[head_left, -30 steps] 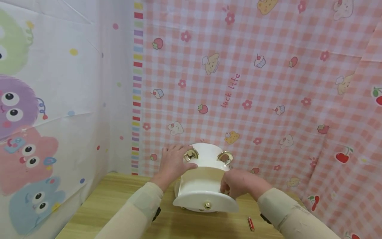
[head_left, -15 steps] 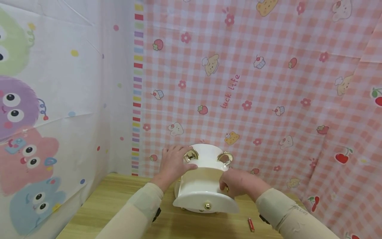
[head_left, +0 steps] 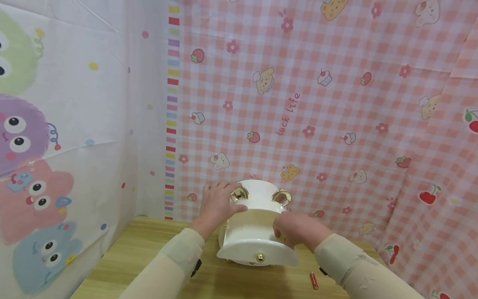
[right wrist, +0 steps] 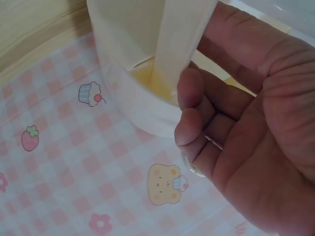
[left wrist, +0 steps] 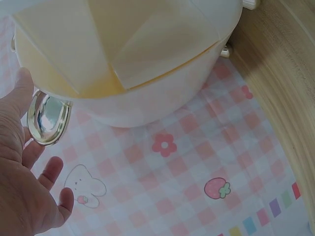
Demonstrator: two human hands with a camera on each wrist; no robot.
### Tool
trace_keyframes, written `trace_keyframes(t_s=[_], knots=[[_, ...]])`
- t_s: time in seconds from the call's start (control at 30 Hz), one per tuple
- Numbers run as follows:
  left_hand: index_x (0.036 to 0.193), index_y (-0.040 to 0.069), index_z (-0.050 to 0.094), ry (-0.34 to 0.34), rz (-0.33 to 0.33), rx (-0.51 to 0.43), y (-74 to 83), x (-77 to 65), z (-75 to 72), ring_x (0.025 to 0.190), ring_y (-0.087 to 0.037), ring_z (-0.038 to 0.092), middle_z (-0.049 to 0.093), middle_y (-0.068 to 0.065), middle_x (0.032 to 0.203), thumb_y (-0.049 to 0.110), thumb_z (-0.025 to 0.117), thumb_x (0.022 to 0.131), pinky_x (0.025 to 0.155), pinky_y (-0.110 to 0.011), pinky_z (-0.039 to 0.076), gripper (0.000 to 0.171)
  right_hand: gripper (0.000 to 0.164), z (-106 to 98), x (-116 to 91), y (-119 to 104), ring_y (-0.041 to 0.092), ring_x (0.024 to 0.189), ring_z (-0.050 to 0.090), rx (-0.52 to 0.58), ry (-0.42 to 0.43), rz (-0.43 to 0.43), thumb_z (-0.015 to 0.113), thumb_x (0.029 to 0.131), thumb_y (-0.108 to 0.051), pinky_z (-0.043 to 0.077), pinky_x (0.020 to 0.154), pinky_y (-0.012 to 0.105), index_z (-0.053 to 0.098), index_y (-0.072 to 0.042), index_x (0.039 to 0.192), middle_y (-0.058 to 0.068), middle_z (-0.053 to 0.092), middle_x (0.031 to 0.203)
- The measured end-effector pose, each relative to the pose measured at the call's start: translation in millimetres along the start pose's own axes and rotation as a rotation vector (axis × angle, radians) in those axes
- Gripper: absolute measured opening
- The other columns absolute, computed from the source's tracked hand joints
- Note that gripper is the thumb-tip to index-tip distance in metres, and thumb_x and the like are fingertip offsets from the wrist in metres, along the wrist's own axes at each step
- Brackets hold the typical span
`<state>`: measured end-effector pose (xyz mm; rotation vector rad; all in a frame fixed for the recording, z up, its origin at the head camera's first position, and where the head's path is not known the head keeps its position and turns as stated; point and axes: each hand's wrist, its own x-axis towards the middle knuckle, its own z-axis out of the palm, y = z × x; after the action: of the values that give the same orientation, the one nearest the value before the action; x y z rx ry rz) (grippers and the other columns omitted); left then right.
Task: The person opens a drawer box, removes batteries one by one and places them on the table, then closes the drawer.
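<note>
A white rounded box (head_left: 257, 192) with gold handles stands on the table, its curved front flap (head_left: 242, 251) tilted out below an opening. The flap carries a gold knob (head_left: 260, 258). My left hand (head_left: 220, 203) holds the box's left side at the gold handle (left wrist: 48, 118); the thumb lies by the rim and the lower fingers hang loosely bent. My right hand (head_left: 296, 228) is at the right side of the opening. In the right wrist view its curled fingers (right wrist: 191, 88) grip the edge of a white inner panel (right wrist: 179, 39); the thumb tip is hidden behind that panel.
A small red and white object (head_left: 314, 280) lies on the wooden table (head_left: 149, 249), to the right of the box. A pink checked cloth (head_left: 336, 104) hangs close behind the box. White printed cloth (head_left: 93, 166) covers the left side.
My right hand has shifted slightly left along the opening, its wrist with it. The left hand, the box and the small red object stay where they were.
</note>
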<state>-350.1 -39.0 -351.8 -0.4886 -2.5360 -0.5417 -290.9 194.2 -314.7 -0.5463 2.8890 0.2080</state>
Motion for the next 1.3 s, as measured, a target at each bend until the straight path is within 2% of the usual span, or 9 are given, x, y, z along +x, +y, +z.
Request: trace_keyframes(t_s=[0.13, 0.37, 0.57, 0.7, 0.87, 1.03, 1.3], knots=[[0.148, 0.029, 0.064, 0.002, -0.001, -0.001, -0.7, 0.1, 0.4, 0.138, -0.031, 0.058, 0.068, -0.002, 0.145, 0.06, 0.087, 0.082, 0.116, -0.057, 0.039, 0.076, 0.028, -1, 2, -6, 0.016, 0.068, 0.054, -0.069, -0.01, 0.004, 0.088, 0.078, 0.003, 0.055, 0.064, 0.033, 0.066, -0.014, 0.075, -0.002, 0.063, 0.072], [0.148, 0.03, 0.064, 0.003, 0.005, 0.007, -1.2, 0.3, 1.3, 0.138, -0.031, 0.058, 0.067, -0.002, 0.146, 0.061, 0.086, 0.082, 0.115, -0.056, 0.04, 0.076, 0.031, -2, 3, -8, 0.014, 0.065, 0.053, -0.126, -0.001, -0.021, 0.088, 0.077, 0.004, 0.054, 0.062, 0.032, 0.063, -0.014, 0.071, -0.003, 0.061, 0.069], [0.148, 0.03, 0.063, 0.007, 0.009, 0.008, -0.9, 1.3, 2.3, 0.138, -0.031, 0.058, 0.067, -0.002, 0.146, 0.061, 0.086, 0.082, 0.116, -0.057, 0.039, 0.077, 0.026, -4, 3, -4, 0.017, 0.073, 0.059, -0.109, 0.026, -0.026, 0.092, 0.072, -0.001, 0.059, 0.07, 0.037, 0.071, -0.012, 0.084, 0.0, 0.068, 0.08], [0.149, 0.029, 0.063, 0.003, 0.007, 0.013, -1.1, 1.2, 2.6, 0.139, -0.03, 0.057, 0.067, -0.001, 0.146, 0.061, 0.086, 0.082, 0.118, -0.058, 0.038, 0.078, 0.03, -8, 1, -2, 0.018, 0.078, 0.065, -0.135, 0.064, -0.078, 0.097, 0.07, -0.009, 0.061, 0.075, 0.036, 0.075, -0.01, 0.092, 0.0, 0.073, 0.085], [0.149, 0.03, 0.063, 0.002, -0.001, 0.016, -1.1, 0.4, 2.3, 0.139, -0.031, 0.058, 0.067, -0.001, 0.147, 0.062, 0.086, 0.082, 0.119, -0.059, 0.038, 0.078, 0.03, -15, -4, -1, 0.015, 0.075, 0.063, -0.131, 0.105, -0.134, 0.096, 0.071, -0.01, 0.058, 0.071, 0.032, 0.076, -0.011, 0.092, -0.003, 0.072, 0.082], [0.149, 0.029, 0.064, 0.006, -0.005, 0.0, -0.5, -0.3, 1.9, 0.139, -0.032, 0.057, 0.067, -0.002, 0.147, 0.06, 0.087, 0.081, 0.12, -0.06, 0.037, 0.078, 0.029, -21, -11, 0, 0.013, 0.072, 0.057, -0.105, 0.129, -0.133, 0.094, 0.074, -0.011, 0.055, 0.067, 0.032, 0.075, -0.011, 0.096, -0.004, 0.07, 0.082], [0.149, 0.028, 0.064, 0.007, -0.004, -0.004, 1.1, -0.1, 2.2, 0.139, -0.032, 0.057, 0.067, -0.003, 0.147, 0.06, 0.087, 0.081, 0.12, -0.06, 0.037, 0.078, 0.032, -26, -22, 11, 0.016, 0.082, 0.068, -0.049, 0.181, -0.161, 0.094, 0.077, -0.01, 0.063, 0.077, 0.036, 0.078, -0.008, 0.105, 0.004, 0.078, 0.099]])
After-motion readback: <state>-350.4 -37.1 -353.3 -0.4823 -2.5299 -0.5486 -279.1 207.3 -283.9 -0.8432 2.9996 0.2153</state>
